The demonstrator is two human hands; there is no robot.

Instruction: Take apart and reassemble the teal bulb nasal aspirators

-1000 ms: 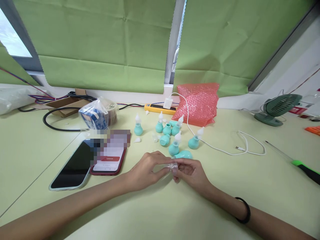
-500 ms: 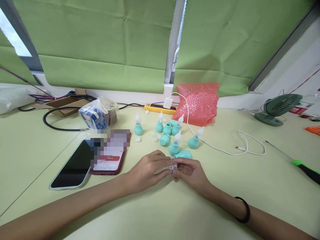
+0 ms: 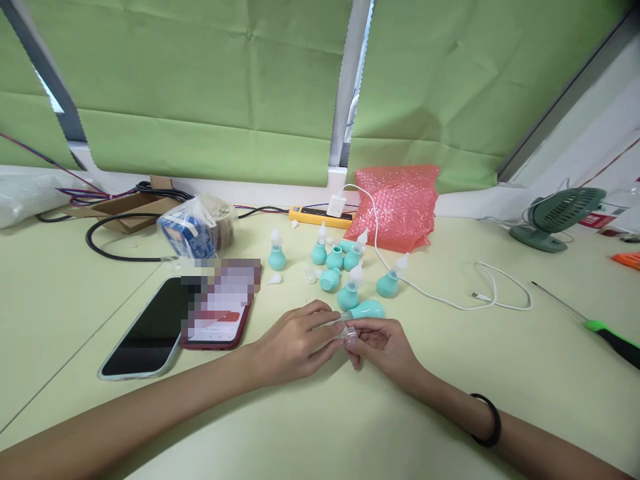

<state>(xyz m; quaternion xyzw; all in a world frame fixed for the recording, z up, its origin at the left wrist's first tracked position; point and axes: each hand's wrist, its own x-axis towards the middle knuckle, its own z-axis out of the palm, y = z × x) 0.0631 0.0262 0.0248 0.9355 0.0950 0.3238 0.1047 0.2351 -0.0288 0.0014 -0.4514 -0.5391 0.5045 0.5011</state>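
Between the fingertips of both hands is a small clear plastic piece (image 3: 351, 336), partly covered by them. My left hand (image 3: 299, 341) is closed with its fingertips at the piece's left side. On its right side, my right hand (image 3: 387, 347) pinches it between thumb and index finger. Just beyond the fingers lies a teal squeeze bulb (image 3: 369, 309) on its side. Farther back stand several teal bulbs with frosted tips, among them one nasal aspirator (image 3: 349, 293) and another on the right (image 3: 389, 283). An open bulb (image 3: 330, 279) lies tipped without a tip.
Two phones, one dark (image 3: 150, 333) and one red-cased (image 3: 225, 313), lie left of my hands. Behind are a bagged blue box (image 3: 190, 233), a yellow power strip (image 3: 315, 217) and red bubble wrap (image 3: 400, 207). Rightward are a white cable (image 3: 450, 303), a screwdriver (image 3: 595, 325) and a green fan (image 3: 565, 210).
The clear piece has turned slightly between my fingers, its round opening no longer facing me. My left fingers have shifted a little over it; everything else on the table stays put.
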